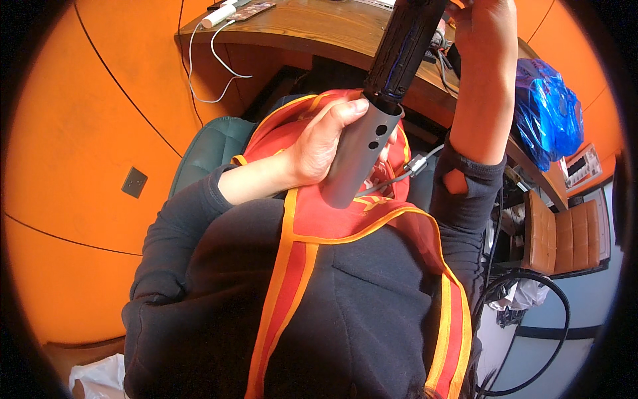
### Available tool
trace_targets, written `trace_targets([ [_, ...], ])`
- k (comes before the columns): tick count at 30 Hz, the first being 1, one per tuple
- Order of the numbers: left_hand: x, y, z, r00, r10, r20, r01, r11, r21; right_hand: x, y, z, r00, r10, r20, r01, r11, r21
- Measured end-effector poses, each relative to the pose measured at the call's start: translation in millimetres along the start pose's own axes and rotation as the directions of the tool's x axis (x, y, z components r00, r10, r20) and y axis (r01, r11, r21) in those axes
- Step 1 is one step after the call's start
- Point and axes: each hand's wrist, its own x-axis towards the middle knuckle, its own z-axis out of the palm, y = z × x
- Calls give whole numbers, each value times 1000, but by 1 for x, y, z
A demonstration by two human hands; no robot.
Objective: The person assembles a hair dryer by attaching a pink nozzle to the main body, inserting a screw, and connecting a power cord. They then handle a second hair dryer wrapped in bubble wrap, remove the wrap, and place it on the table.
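My left hand (322,143) is wrapped around a grey metal tube (352,156) that has two round dark holes in its side, one above the other. The tube leans over my lap, with its open end up and away from me. A black ribbed core (405,56) with a thin blue wire along it meets the tube's mouth; its lower end looks partly inside. Up at the top edge, my right hand (488,23) is closed at the upper part of the core, its fingers partly cut off by the frame.
Beyond my lap stands a wooden desk (312,30) with a white charger (218,16), a phone (252,12) and cables. A blue plastic bag (548,113) is at the right. A red apron (332,223) with yellow edging covers my lap. Brown padded chair (575,239) at far right.
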Motion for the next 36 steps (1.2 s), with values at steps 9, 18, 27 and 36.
trace_targets([
  [9, -6, 4, 6, 997, -38, -71, 49, 984, 169, 2, 31, -15, 973, 51, -224, -82, 988, -134],
  [18, -8, 10, 14, 992, -106, -66, 119, 964, 237, 5, 24, 12, 832, 254, -492, -239, 966, 94],
  [27, -8, 4, 7, 991, -131, 35, 124, 981, 148, -4, 20, -18, 978, 148, 149, -183, 948, 260],
  [36, -5, 7, 4, 964, -175, 201, 193, 979, -72, 5, 50, -32, 949, 215, 232, -300, 845, 443],
])
